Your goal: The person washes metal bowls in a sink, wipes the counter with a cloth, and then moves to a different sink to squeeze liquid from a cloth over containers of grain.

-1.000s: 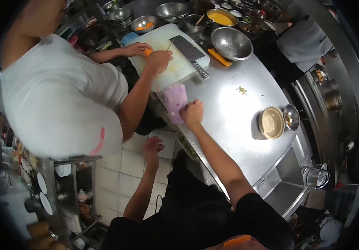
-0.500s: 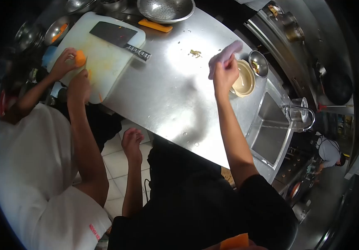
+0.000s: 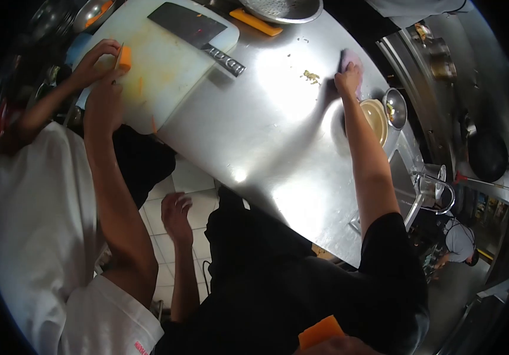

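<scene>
Potentially, the main fault from this position is contact between the right forearm (image 3: pixel 365 142) and the pale bowl (image 3: pixel 377 120). Cause: the right hand (image 3: pixel 349 80) is extended past the bowl, and the forearm overlaps its near side in view; whether they touch cannot be told. A sideways sweep could push it into the metal bowl (image 3: pixel 400 106) just beside it, close to the edge of the counter (image 3: pixel 266 154), and spill the contents of the latter. Secondary fault: a fast stroke could scatter the loose scraps (image 3: pixel 311 76), which lie apart from the hand on the side toward the cutting board (image 3: pixel 174 74). A wide stroke that way could also strike the cleaver (image 3: pixel 186 25), whose handle projects beyond the board.

Location: the purple cloth (image 3: pixel 352 57) is under and just ahead of the right hand, near the far edge of the counter.

Hand state: the right hand is closed over the cloth; its exact finger placement cannot be told. The left hand (image 3: pixel 176 213) is off the counter, above the tiled floor (image 3: pixel 189 177), fingers loosely curled, nothing visible in it
</scene>
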The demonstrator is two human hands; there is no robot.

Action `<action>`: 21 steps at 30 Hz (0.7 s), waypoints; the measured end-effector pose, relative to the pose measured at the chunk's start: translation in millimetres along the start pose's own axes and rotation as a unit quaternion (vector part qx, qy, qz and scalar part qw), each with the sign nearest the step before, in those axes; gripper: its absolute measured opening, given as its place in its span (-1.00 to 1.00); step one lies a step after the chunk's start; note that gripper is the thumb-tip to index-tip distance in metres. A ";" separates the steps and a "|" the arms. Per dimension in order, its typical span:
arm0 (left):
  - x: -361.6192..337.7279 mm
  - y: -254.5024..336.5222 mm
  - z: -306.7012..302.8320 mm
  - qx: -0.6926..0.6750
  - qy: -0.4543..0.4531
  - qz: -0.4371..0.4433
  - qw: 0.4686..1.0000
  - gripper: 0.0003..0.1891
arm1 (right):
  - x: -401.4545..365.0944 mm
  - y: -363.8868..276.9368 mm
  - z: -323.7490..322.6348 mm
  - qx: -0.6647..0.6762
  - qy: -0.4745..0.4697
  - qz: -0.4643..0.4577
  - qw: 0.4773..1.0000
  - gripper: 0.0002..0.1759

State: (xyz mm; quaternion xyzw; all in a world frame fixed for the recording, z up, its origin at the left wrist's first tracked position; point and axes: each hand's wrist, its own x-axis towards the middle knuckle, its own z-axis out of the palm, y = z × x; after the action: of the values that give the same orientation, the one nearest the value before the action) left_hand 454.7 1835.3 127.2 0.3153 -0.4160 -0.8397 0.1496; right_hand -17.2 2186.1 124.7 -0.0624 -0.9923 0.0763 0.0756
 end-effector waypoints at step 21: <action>95.3 -36.4 104.4 -0.145 0.104 0.311 0.934 -0.40 | -264.1 -187.8 -71.1 0.715 -0.434 0.228 0.498 -0.30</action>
State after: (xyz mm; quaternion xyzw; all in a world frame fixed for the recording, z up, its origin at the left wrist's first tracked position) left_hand 314.7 1871.6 107.2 0.2303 -0.3495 -0.7648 0.4897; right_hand 232.1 1976.3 187.2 -0.1705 -0.4581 0.7922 -0.3654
